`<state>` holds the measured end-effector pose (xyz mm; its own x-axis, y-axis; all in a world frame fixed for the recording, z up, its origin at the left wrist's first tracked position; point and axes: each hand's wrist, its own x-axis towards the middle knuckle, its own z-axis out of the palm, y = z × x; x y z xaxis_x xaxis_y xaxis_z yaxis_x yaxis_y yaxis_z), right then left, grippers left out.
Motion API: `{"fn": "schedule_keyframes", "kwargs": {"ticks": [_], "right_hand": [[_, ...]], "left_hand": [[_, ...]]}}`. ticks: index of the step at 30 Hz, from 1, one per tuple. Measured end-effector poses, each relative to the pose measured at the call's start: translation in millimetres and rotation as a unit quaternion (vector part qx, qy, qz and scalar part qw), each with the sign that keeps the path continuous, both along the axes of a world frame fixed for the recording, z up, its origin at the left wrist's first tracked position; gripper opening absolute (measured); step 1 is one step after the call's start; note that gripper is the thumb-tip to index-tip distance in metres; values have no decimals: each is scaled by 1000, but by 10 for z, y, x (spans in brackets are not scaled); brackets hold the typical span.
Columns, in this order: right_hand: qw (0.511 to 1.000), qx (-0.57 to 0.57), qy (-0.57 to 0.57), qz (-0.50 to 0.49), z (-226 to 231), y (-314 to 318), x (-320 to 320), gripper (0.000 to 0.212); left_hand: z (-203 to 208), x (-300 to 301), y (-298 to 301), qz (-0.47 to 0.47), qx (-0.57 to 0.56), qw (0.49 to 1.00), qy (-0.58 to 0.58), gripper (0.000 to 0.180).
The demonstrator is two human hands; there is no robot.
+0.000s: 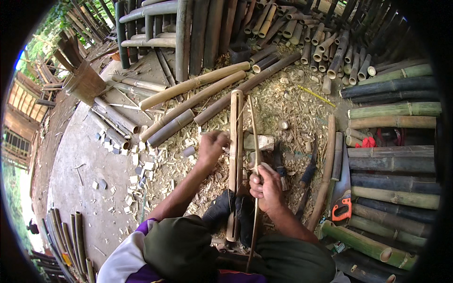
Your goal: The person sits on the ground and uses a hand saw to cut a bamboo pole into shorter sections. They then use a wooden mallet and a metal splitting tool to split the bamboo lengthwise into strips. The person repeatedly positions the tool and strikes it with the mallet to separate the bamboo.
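Note:
A bamboo pole (234,160) with a long slot cut down its length lies between my legs, pointing away from me. My right hand (268,187) is wrapped round a long, thin, slightly curved bamboo strip (255,127), just right of the pole. The strip runs from near the pole's far end back to my lap. Beside the pole's left edge is my left hand (212,149), its fingers curled together; what they hold, if anything, is too small to make out. A thin strand (242,114) slants across the pole's far part.
Wood chips (198,181) cover the ground. A pale block (259,142) and a dark-handled knife (309,173) lie right of the pole. Farther right are an orange-handled saw (341,209) and stacked bamboo poles (391,164). Loose bamboo poles (196,85) lie ahead; cut pieces (330,47) are piled beyond.

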<state>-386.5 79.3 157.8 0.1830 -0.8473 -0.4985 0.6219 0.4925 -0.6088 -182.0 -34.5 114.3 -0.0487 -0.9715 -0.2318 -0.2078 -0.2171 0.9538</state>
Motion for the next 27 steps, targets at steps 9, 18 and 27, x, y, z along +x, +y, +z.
{"fn": "schedule_keyframes", "kwargs": {"ticks": [9,18,27], "right_hand": [[1000,24,2,16,164,12,6,25],[998,33,-22,44,268,-47,61,27],[995,-95,-9,-18,631,-232,-2,31]], "left_hand": [[-524,-457,-1091,-56,-170,968,-173,33],[-379,-468,-1174,48,-43,984,169,28],[1070,-297,-1251,2,-105,971,214,41]]}}
